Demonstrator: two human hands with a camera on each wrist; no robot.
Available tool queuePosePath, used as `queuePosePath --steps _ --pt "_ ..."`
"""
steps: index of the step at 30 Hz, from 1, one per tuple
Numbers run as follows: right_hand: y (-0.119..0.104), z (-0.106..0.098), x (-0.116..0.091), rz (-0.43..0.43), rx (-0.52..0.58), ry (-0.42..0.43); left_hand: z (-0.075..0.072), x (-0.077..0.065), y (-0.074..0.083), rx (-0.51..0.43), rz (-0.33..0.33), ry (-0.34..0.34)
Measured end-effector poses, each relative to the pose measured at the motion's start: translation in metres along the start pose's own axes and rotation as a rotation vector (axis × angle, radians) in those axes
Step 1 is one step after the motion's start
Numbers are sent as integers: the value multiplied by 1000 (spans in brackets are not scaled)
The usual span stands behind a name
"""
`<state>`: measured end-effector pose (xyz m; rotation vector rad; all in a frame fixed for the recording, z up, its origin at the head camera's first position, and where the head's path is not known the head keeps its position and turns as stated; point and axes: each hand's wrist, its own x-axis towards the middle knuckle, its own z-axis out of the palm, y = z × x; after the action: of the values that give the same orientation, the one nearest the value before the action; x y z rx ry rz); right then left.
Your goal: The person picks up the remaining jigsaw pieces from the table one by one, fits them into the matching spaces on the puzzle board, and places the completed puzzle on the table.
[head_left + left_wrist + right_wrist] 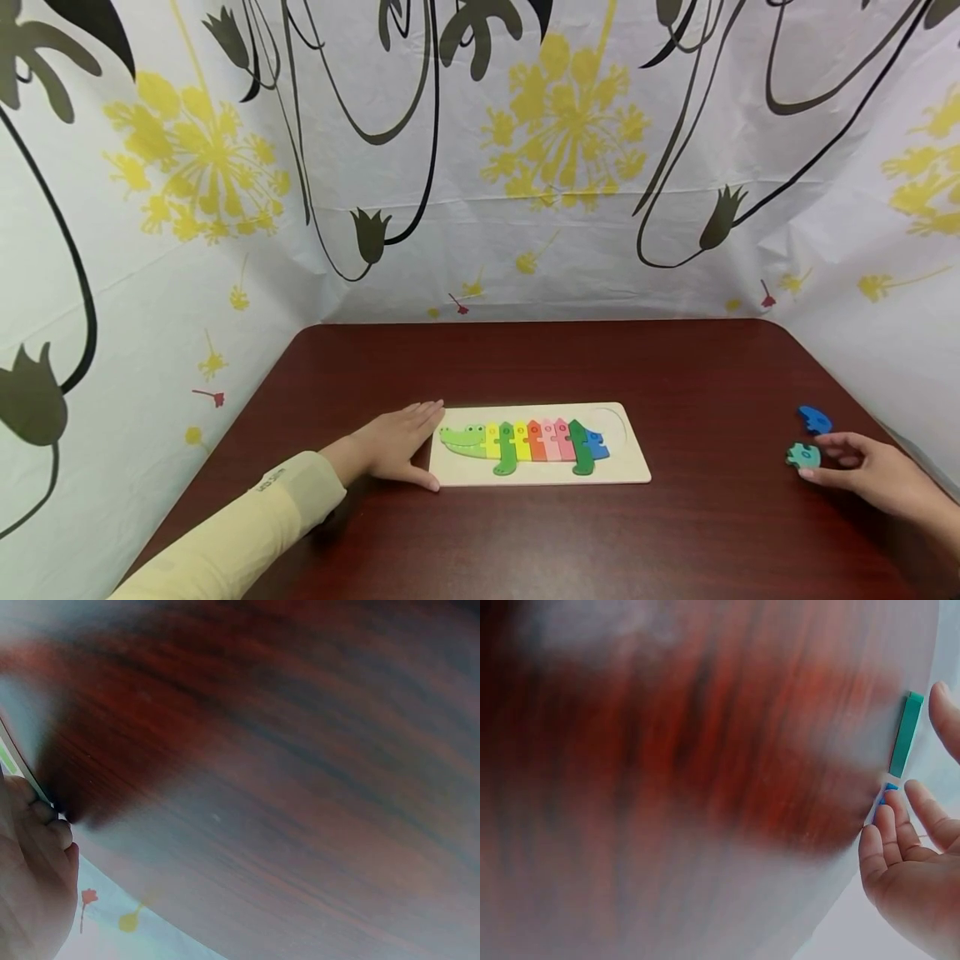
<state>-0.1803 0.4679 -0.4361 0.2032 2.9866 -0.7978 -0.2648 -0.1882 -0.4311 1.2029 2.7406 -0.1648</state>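
Note:
A wooden crocodile puzzle board (540, 477) lies on the table, with a light green head, yellow, orange, pink, green and blue pieces set in it. At its right end shows a bare curved tail outline. My left hand (401, 446) rests at the board's left edge, fingers extended and thumb at the near corner. On the right, my right hand (877, 475) is beside a teal puzzle piece (803, 455), thumb and index finger apart close to it. A blue puzzle piece (815, 420) lies just beyond. In the right wrist view the teal piece (906, 735) appears edge-on beyond the spread fingertips.
The dark red-brown wooden table (480, 533) has rounded far corners. A white cloth (450, 183) with yellow, grey and black plant prints hangs behind it and along both sides. Glare blurs much of the tabletop in both wrist views.

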Motion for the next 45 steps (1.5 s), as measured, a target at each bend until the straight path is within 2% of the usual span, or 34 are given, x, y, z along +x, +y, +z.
queuePosePath --steps 12,17,45 --pt "-1 0 0 -50 -32 -59 -1 0 1 -11 -6 -2" --pt "-2 1 0 -66 -57 -58 -2 -1 1 -10 -3 -2" --pt "-2 3 1 -52 -78 -61 -2 0 1 -12 -7 -8"
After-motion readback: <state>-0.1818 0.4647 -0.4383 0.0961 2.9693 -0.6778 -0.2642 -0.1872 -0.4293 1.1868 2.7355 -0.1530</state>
